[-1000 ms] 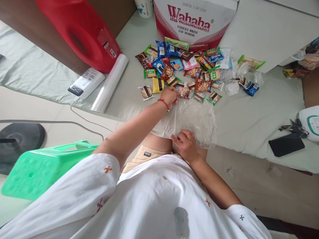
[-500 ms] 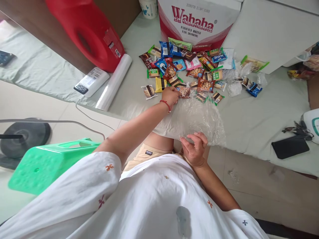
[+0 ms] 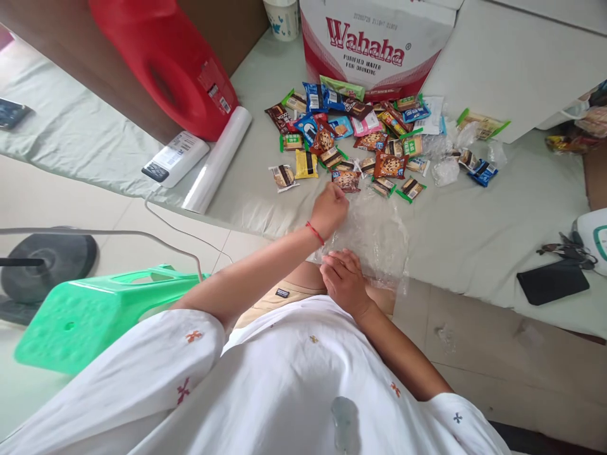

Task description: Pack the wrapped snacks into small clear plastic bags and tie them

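Observation:
A clear, crinkled plastic bag (image 3: 382,234) lies over the table's front edge and partly hangs past it. My left hand (image 3: 331,208), with a red cord bracelet at the wrist, is closed on the bag's far left side, just below a brown cookie packet (image 3: 346,181). Closer to my body, my right hand (image 3: 345,279) has its fingers bunched together on the bag's near edge. Beyond both hands spreads a pile of small wrapped snacks, among them a yellow packet (image 3: 306,163) and another brown cookie packet (image 3: 391,165).
Behind the snacks stands a Wahaha water carton (image 3: 374,47). Left of them are a red jug (image 3: 165,63), a roll of plastic film (image 3: 218,161) and a white device (image 3: 176,158). Crumpled clear wrappers (image 3: 446,170) lie to the right. A green stool (image 3: 95,316) is at lower left.
My left hand has drawn back from the snacks toward me, still gripping the bag. My right hand has shifted left and its fingers have closed together. The bag has moved left and nearer.

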{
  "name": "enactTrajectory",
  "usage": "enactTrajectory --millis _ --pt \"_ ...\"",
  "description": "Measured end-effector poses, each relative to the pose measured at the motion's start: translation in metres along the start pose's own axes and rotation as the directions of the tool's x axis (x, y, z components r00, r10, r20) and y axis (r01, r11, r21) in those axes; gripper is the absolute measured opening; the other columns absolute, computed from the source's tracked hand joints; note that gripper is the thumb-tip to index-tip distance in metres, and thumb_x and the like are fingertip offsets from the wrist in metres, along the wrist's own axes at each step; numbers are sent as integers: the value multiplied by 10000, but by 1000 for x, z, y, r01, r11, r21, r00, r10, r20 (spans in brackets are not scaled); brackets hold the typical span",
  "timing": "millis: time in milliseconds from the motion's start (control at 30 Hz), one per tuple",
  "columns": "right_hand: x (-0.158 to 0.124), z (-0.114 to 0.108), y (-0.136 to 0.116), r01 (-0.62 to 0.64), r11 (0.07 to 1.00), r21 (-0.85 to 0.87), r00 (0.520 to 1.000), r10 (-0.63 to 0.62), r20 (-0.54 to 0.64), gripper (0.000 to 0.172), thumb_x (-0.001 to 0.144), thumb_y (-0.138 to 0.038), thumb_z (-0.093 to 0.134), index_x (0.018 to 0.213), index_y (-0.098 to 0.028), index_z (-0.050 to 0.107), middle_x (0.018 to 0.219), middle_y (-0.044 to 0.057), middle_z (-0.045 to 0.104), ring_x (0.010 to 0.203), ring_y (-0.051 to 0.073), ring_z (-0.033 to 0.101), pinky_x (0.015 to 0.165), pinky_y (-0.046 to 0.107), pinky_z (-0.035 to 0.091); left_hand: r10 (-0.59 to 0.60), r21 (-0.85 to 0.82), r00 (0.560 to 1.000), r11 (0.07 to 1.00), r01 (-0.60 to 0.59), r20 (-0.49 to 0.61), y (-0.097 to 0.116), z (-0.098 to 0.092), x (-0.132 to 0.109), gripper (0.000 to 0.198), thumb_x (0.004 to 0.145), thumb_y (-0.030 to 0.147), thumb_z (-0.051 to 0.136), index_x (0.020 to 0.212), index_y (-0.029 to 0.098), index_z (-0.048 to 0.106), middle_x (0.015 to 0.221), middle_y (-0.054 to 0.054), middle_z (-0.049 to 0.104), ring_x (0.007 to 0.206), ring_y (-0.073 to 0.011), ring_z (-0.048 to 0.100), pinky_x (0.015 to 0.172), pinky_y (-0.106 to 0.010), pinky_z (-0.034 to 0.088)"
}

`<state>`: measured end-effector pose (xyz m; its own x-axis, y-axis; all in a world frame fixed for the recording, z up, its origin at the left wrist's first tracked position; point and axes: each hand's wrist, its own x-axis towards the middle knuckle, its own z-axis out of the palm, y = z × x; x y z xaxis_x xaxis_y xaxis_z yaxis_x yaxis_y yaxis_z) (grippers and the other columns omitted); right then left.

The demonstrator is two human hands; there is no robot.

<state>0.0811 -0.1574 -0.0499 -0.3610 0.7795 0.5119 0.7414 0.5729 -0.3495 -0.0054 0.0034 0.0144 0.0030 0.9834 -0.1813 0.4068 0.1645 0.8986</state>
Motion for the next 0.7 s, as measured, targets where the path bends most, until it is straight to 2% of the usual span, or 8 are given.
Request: enactTrajectory --millis 100,233,267,333,400,467,600,700 --pt "2 0 -9 28 997 66 999 -30 34 166 986 -131 595 1023 -226 725 1069 34 793 1159 213 657 1135 436 449 256 387 951 871 -304 172 -11 8 -25 211 955 225 514 1059 162 687 1450 -149 636 1466 -290 493 1236 -508 376" --pt "4 -38 -12 56 957 284 988 -94 124 270 987 -120 569 1174 -229 729 1174 50 773 1074 196 688 982 342 558 329 623 886 630 -464 327 -27 11 -42 537 1061 398 381 1522 152 503 1683 -145 383 1592 -297 302 1301 -646 137" --pt "5 -53 -7 13 949 315 991 -54 122 294 994 -125 557 1207 -245 720 1188 47 766 1047 182 699 943 318 569 331 647 876 591 -482 351 -30 11 -43 577 1071 427 349 1572 157 445 1701 -143 344 1601 -296 281 1297 -666 111" --pt "8 -82 14 -168 944 283 986 166 30 289 1012 -168 545 1229 -268 705 1122 43 766 959 168 711 868 300 573 324 677 869 546 -494 373 -34 11 -43 624 1079 476 305 1614 166 385 1721 -139 294 1616 -303 235 1283 -703 79" --pt "13 -103 43 -422 890 172 885 446 -133 221 1021 -271 562 1180 -256 715 1001 45 748 832 171 682 786 310 560 309 693 872 529 -489 379 -35 11 -42 648 1078 503 287 1629 170 361 1730 -136 268 1624 -313 206 1270 -730 65" --pt "18 -110 75 -575 814 81 795 579 -179 250 988 -397 615 1131 -230 733 969 55 712 731 167 614 734 325 542 305 701 873 521 -487 380 -35 12 -43 660 1076 515 276 1636 173 348 1735 -133 250 1628 -317 190 1265 -741 60" --pt "23 -97 114 -621 784 -23 784 621 1 345 889 -498 671 1052 -211 769 996 89 690 833 211 601 799 375 530 321 702 873 521 -486 367 -33 12 -44 657 1077 514 258 1638 182 344 1737 -126 246 1628 -309 191 1264 -746 65" --pt "25 -91 126 -719 682 131 693 719 58 306 883 -480 647 935 -209 777 850 54 683 748 181 569 748 339 498 325 687 871 535 -491 368 -33 10 -43 648 1074 513 267 1639 205 346 1739 -115 246 1626 -314 198 1262 -753 51"
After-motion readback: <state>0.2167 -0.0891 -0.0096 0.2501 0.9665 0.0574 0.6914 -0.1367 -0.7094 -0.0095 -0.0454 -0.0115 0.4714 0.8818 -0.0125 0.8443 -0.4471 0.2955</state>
